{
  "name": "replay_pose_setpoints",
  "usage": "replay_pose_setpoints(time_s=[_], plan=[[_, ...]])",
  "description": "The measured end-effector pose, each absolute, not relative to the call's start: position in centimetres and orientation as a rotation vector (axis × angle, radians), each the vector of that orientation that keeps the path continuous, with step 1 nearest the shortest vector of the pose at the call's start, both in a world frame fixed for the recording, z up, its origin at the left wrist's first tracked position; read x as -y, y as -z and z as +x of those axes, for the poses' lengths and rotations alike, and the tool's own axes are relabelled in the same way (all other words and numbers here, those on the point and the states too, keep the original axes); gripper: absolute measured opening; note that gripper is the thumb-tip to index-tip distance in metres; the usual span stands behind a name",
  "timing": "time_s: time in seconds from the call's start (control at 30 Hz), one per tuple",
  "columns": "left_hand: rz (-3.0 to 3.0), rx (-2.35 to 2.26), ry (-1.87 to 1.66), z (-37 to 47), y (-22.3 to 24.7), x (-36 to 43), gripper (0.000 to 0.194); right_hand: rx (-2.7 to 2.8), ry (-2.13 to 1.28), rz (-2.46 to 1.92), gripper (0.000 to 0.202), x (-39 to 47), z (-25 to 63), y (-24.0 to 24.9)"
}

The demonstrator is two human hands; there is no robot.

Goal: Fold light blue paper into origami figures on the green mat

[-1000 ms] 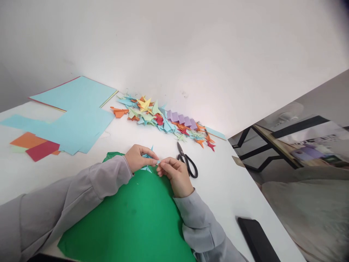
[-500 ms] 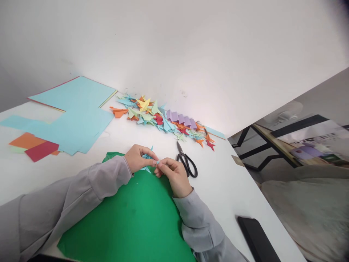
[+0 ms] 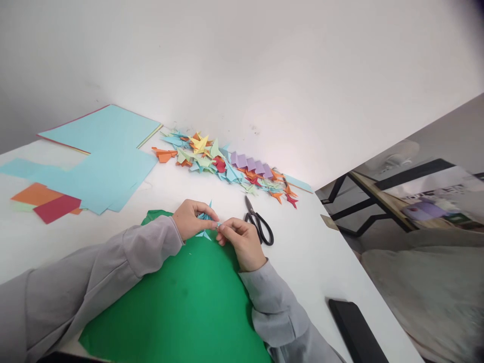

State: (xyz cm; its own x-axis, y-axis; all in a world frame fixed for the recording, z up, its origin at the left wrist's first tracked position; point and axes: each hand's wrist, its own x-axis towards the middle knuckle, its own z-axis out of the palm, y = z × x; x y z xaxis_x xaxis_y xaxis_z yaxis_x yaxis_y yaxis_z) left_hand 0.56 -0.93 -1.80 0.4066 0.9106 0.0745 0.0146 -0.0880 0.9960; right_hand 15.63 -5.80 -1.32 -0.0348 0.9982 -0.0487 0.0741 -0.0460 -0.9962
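Above the far end of a green sheet (image 3: 181,302), my left hand (image 3: 194,219) is closed on a small light-blue folded paper piece (image 3: 204,235) with pointed tips. Part of that piece is hidden behind the fingers. My right hand (image 3: 241,242) meets the left one fingertip to fingertip, thumb and forefinger pinching the piece's right tip (image 3: 219,225). Just right of my right hand lie black-handled scissors (image 3: 258,222), blades pointing away from me.
Along the wall runs a pile of colourful folded paper pieces (image 3: 204,161), with a purple pleated strip (image 3: 251,164). Light-blue sheets (image 3: 102,176) and small red (image 3: 56,208) and orange cards (image 3: 36,194) lie left. A black phone-like object (image 3: 355,327) rests near the right table edge.
Almost nothing differs. My right fingers have shifted very slightly at the paper's tip, while both hands keep their places and their pinch.
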Motion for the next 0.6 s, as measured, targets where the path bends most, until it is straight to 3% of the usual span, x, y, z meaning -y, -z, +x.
replay_pose_setpoints(time_s=[0.6], plan=[[1.525, -0.830, -0.917, 0.88, 2.00, 1.31, 0.010, 1.389, -0.998, -1.408, 0.011, 5.89, 15.49, 0.99]])
